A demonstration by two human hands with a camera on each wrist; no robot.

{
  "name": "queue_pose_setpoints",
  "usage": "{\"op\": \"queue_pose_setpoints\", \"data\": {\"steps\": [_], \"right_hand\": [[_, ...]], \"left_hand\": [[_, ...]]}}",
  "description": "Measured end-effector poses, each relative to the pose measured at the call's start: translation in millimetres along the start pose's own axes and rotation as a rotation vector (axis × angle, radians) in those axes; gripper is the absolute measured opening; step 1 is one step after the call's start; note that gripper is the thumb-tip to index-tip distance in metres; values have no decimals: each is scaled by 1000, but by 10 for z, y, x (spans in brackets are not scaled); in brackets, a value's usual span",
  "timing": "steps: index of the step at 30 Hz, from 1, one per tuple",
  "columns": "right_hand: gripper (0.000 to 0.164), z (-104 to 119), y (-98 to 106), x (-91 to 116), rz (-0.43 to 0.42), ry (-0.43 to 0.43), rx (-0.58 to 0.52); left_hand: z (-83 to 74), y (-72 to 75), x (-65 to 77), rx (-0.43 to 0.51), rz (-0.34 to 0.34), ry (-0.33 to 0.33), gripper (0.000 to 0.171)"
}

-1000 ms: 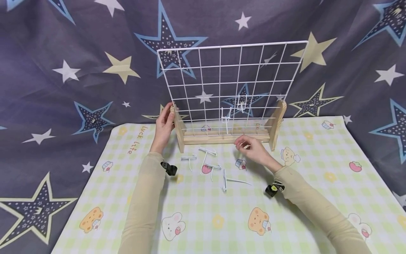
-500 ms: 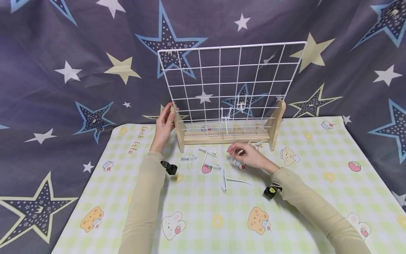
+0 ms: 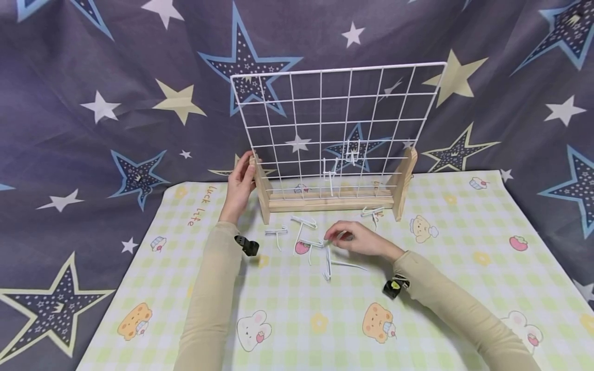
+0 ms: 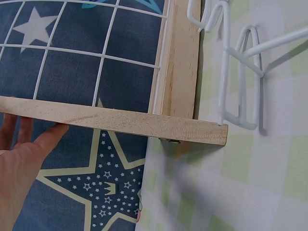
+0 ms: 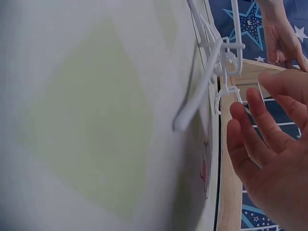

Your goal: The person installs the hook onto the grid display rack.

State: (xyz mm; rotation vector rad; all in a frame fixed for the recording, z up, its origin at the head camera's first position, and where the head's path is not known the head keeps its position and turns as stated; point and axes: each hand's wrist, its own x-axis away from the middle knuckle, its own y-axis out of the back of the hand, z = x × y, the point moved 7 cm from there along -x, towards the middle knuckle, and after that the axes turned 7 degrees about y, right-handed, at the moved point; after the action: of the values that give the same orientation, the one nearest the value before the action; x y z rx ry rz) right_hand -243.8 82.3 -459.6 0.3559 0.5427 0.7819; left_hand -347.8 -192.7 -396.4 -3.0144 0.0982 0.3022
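Note:
My left hand (image 3: 240, 183) holds the left wooden upright (image 3: 260, 188) of a white wire grid rack (image 3: 320, 123). In the left wrist view, its fingers (image 4: 50, 137) meet the edge of that wood, and some fingertips are hidden behind it. My right hand (image 3: 357, 238) hovers with loosely bent fingers, nothing between them, beside two white wire display hooks, one short-armed hook (image 3: 312, 243) and one long-armed hook (image 3: 329, 263). Another pair, a hook (image 3: 303, 223) and a smaller hook (image 3: 277, 231), lies further left. One more hook (image 3: 373, 212) lies by the right wooden upright (image 3: 406, 180).
Two hooks hang on the grid, a lower hook (image 3: 331, 175) and an upper hook (image 3: 352, 153). A wooden crossbar (image 3: 329, 204) joins the uprights. The checked tablecloth (image 3: 320, 293) covers the table, with a starry curtain (image 3: 139, 103) behind the rack.
My right hand has moved left and toward the front, from the rack's base to the loose hooks. The hook by the right upright has come into full view. My left hand has stayed put.

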Motion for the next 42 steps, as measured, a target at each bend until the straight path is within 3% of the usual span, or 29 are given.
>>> {"op": "queue_pose_setpoints", "data": {"steps": [8,15,23,25,32,42], "right_hand": [[22,16,-137,9,74,35,-52],[20,-15,-199,22,119,1,-87],[19,344,-197,-7,161,4,-94],[20,305,-201,2,169,32,-62],[19,307,-183,-5,164,4,21],[20,3,-233,21,174,-17,59]], "left_hand": [[-11,-4,-5,2,-2,-13,47],[-9,-4,0,-3,2,-19,47],[-10,2,7,-19,2,-16,47],[-9,0,8,-17,6,-14,47],[-14,-8,10,-14,6,1,48],[-11,-5,7,-17,2,-1,48]]}}
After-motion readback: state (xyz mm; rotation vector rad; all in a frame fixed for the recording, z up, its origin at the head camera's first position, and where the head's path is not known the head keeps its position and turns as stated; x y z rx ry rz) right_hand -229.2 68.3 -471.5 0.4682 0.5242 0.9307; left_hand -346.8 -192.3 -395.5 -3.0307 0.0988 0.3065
